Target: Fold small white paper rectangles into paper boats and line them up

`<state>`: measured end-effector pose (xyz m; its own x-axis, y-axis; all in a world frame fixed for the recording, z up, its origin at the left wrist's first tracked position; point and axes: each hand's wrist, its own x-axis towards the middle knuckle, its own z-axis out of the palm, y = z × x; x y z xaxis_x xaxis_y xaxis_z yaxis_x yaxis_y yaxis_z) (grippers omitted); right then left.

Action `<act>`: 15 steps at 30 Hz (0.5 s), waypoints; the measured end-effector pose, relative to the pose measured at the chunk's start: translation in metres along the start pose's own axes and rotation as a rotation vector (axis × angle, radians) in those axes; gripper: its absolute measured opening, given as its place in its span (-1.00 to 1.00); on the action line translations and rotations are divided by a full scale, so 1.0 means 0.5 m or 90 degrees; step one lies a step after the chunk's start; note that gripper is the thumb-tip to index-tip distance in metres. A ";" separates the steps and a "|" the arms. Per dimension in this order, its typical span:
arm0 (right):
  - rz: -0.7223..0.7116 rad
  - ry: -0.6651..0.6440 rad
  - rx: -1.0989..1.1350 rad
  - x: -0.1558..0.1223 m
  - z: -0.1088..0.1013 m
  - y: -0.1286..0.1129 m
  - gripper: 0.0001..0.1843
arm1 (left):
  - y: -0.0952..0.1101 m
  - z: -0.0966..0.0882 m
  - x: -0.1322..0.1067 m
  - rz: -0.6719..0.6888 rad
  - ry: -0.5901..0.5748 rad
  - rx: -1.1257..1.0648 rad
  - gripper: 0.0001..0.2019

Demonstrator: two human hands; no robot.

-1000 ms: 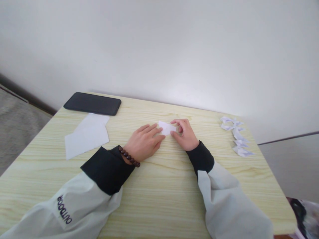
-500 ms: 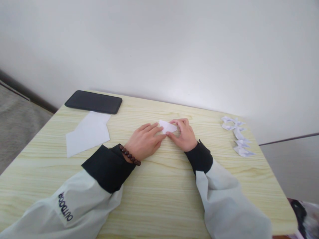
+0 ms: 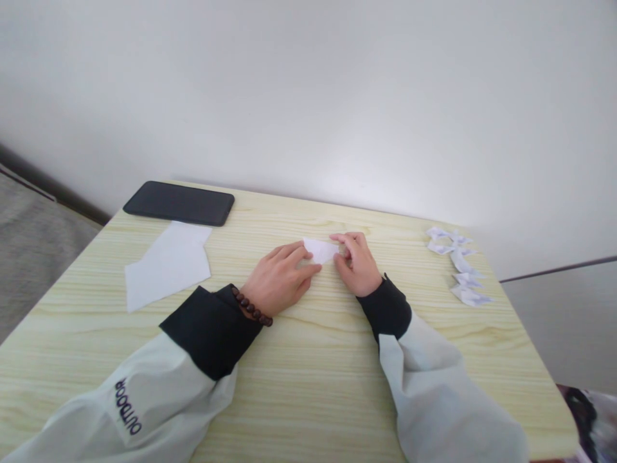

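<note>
A small piece of folded white paper (image 3: 321, 249) lies on the wooden table between my two hands. My left hand (image 3: 282, 276), with a dark bead bracelet at the wrist, holds the paper's left end, its fingertips on the edge and its thumb along the lower side. At the right end, my right hand (image 3: 357, 263) has its curled index finger and thumb on the paper's narrow tip. The underside of the paper is hidden.
A black phone (image 3: 179, 202) lies at the back left of the table (image 3: 308, 386). In front of it are flat white paper sheets (image 3: 168, 262). Several small folded white paper figures (image 3: 465, 267) stand in a row at the right. A white wall (image 3: 308, 103) rises behind.
My right thumb has slid from the paper's lower edge to its right tip. My left fingers have spread slightly, and the paper sits a little further left in view.
</note>
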<state>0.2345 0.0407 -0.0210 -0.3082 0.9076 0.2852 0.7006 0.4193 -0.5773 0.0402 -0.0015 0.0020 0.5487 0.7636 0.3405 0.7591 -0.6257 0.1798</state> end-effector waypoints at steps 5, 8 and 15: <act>-0.072 -0.004 -0.080 -0.004 0.002 -0.006 -0.61 | -0.009 0.007 0.005 -0.027 0.037 -0.087 -0.76; -0.074 -0.016 -0.083 -0.004 0.002 -0.011 -0.61 | -0.014 0.009 0.009 -0.040 0.051 -0.122 -0.77; -0.072 -0.029 -0.084 -0.001 -0.002 -0.020 -0.55 | -0.025 0.015 0.006 -0.062 0.073 -0.083 -0.74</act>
<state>0.2283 0.0360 -0.0148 -0.4164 0.8559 0.3068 0.7368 0.5154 -0.4377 0.0353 0.0098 -0.0061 0.4250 0.8031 0.4175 0.7506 -0.5705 0.3333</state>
